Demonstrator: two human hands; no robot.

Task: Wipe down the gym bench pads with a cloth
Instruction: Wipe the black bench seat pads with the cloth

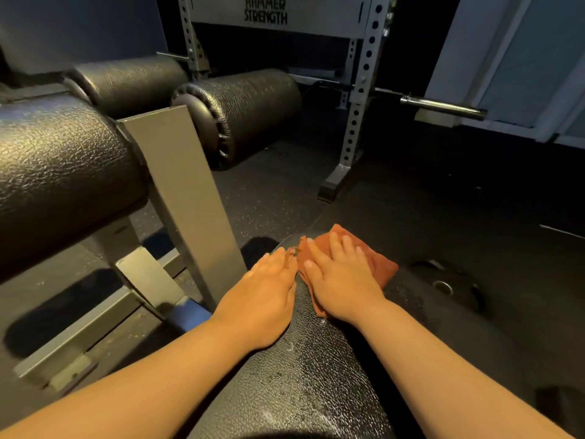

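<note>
The cloth point(381, 264) is a plain rusty orange. The bench pad point(300, 375) under it is black with a pebbled leather grain, and pale whitish streaks and spots run along its middle towards the near edge. The rollers point(250, 112) are black with the same grain. The bench frame point(183, 191) is matte grey, with a blue piece point(186, 315) low down. The rack point(357, 115) is light grey with rows of dark round holes and black lettering. The floor point(269, 185) is dark grey, finely speckled. The bar end point(443, 107) is silver.
</note>
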